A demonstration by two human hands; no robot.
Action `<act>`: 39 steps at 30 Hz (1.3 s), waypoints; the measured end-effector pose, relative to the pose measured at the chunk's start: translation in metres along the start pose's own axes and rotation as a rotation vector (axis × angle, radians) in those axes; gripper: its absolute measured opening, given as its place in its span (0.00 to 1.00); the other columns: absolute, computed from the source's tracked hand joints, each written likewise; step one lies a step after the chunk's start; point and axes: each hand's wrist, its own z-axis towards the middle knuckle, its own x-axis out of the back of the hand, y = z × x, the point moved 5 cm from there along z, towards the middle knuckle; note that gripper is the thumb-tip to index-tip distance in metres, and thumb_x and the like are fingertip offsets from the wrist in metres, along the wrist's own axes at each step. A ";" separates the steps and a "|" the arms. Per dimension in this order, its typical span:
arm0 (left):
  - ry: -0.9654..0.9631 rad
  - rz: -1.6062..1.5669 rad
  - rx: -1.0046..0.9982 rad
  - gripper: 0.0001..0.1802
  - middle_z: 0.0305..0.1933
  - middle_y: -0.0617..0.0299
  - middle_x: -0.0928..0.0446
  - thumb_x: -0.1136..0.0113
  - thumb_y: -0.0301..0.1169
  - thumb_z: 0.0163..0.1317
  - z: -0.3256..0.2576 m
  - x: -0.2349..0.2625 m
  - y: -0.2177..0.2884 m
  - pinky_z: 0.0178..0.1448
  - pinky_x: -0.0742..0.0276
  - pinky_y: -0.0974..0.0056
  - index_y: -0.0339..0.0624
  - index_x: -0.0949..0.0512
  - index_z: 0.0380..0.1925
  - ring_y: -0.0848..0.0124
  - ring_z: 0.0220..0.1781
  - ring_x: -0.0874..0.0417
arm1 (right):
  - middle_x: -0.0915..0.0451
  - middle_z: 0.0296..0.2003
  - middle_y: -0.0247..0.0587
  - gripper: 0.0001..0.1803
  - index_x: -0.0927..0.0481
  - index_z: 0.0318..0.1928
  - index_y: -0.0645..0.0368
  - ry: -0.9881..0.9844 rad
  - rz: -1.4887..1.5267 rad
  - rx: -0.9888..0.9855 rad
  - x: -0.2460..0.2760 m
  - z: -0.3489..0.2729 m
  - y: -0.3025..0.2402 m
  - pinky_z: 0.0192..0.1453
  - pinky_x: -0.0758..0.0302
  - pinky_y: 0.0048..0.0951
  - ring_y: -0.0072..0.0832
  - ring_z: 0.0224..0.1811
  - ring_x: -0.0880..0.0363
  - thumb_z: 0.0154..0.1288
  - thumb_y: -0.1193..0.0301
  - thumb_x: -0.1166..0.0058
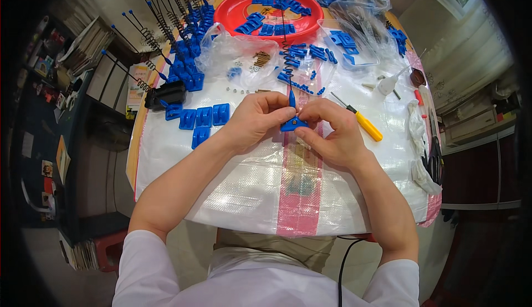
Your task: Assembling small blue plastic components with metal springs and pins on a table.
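Observation:
At the middle of the table my left hand [250,120] pinches the blue cone-shaped foot of a thin dark coil-spring rod [287,58]. The rod stands upright, with its foot at a small blue plastic base [293,124]. My right hand [336,132] is closed on the other side of that base, thumb and fingers gripping it. A small round fastener shows on the base's front; what lies between the right fingertips is hidden. Just right of my right hand lies a screwdriver [368,125] with a yellow handle, its blade toward the far left.
A white woven sheet [233,185] covers the table. Blue plates [204,116] and a cluster of spring-rod pieces [185,66] are at left. A red basin [221,16] of blue parts stands at the back. Brass screws [262,59], a white bottle [388,85] and scissors [435,160] lie around.

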 end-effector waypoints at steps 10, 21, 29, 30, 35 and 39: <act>-0.041 -0.066 0.058 0.12 0.44 0.59 0.16 0.39 0.27 0.70 -0.003 -0.004 -0.001 0.49 0.17 0.69 0.29 0.20 0.49 0.75 0.44 0.15 | 0.21 0.35 0.40 0.17 0.17 0.41 0.58 -0.009 -0.119 0.140 -0.002 0.001 -0.013 0.37 0.22 0.32 0.34 0.35 0.19 0.52 0.70 0.25; -0.035 -0.068 0.046 0.11 0.44 0.59 0.16 0.38 0.27 0.69 -0.001 0.001 -0.003 0.49 0.18 0.70 0.30 0.19 0.46 0.76 0.43 0.16 | 0.20 0.35 0.40 0.16 0.19 0.39 0.58 -0.018 -0.168 0.097 -0.004 0.000 -0.009 0.35 0.20 0.30 0.34 0.32 0.16 0.50 0.74 0.27; -0.059 -0.070 0.066 0.12 0.45 0.58 0.16 0.39 0.26 0.68 -0.001 0.003 -0.004 0.52 0.17 0.68 0.31 0.19 0.48 0.74 0.44 0.15 | 0.20 0.36 0.41 0.15 0.19 0.37 0.58 -0.001 -0.150 0.171 -0.004 0.000 -0.014 0.35 0.20 0.31 0.36 0.32 0.16 0.50 0.73 0.26; -0.057 -0.075 0.070 0.12 0.45 0.58 0.16 0.39 0.27 0.68 -0.001 0.003 -0.003 0.52 0.17 0.68 0.31 0.19 0.47 0.74 0.44 0.15 | 0.20 0.36 0.41 0.15 0.19 0.37 0.58 -0.004 -0.146 0.182 -0.003 0.001 -0.017 0.34 0.20 0.31 0.37 0.32 0.16 0.50 0.73 0.26; -0.060 -0.052 0.043 0.09 0.43 0.57 0.16 0.38 0.26 0.68 -0.001 0.005 -0.001 0.51 0.16 0.68 0.32 0.20 0.43 0.74 0.43 0.14 | 0.19 0.33 0.42 0.10 0.18 0.37 0.60 -0.043 -0.128 0.116 -0.001 0.002 -0.020 0.34 0.22 0.31 0.34 0.30 0.18 0.58 0.71 0.31; -0.090 -0.041 0.063 0.07 0.41 0.55 0.15 0.38 0.25 0.67 -0.003 0.001 0.001 0.50 0.16 0.68 0.32 0.20 0.41 0.73 0.41 0.14 | 0.19 0.30 0.42 0.07 0.17 0.35 0.63 -0.002 -0.091 -0.077 0.003 -0.002 0.004 0.33 0.26 0.28 0.30 0.28 0.20 0.65 0.72 0.37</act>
